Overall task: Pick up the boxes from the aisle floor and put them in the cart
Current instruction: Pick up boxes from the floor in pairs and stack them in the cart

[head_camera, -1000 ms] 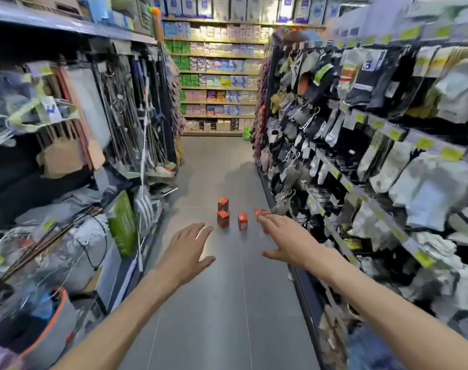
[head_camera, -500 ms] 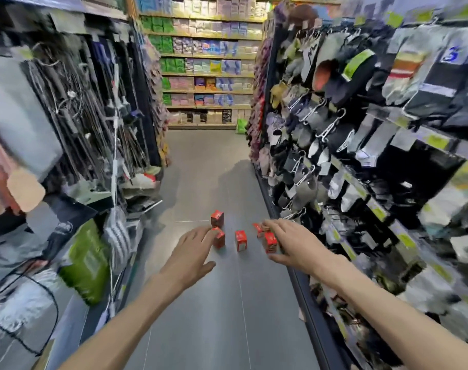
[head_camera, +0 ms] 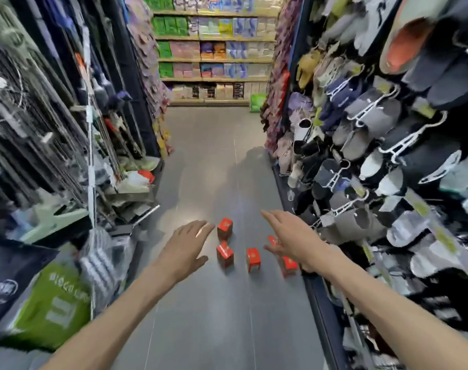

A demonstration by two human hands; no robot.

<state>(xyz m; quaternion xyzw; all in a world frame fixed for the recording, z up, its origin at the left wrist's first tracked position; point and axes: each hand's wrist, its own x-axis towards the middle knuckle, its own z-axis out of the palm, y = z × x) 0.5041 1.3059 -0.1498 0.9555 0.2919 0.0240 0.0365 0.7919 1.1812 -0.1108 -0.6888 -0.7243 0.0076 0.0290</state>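
Shop aisle, grey tiled floor (head_camera: 217, 316) running away to a far shelf wall (head_camera: 214, 49) stacked with coloured packs. Right side: tall rack of slippers (head_camera: 374, 124) on white hangers, top to bottom. Left side: rack of hanging dark goods, blurred, with a green printed bag (head_camera: 54, 305) low down near the floor.

Person's two bare forearms reach forward and down over the floor. Left hand (head_camera: 185, 247) flat, fingers straight and together, holding nothing, just left of the boxes. Right hand (head_camera: 294, 239) likewise spread, fingers extended, nothing in its grasp; it overlaps two boxes in view, contact cannot be told.

Five small red boxes on the floor between and under the hands: far box (head_camera: 224, 228) upright, near-left box (head_camera: 224, 254), middle box (head_camera: 253, 259), near-right box (head_camera: 289, 266) below the right wrist, one box (head_camera: 273, 241) mostly hidden behind the right hand
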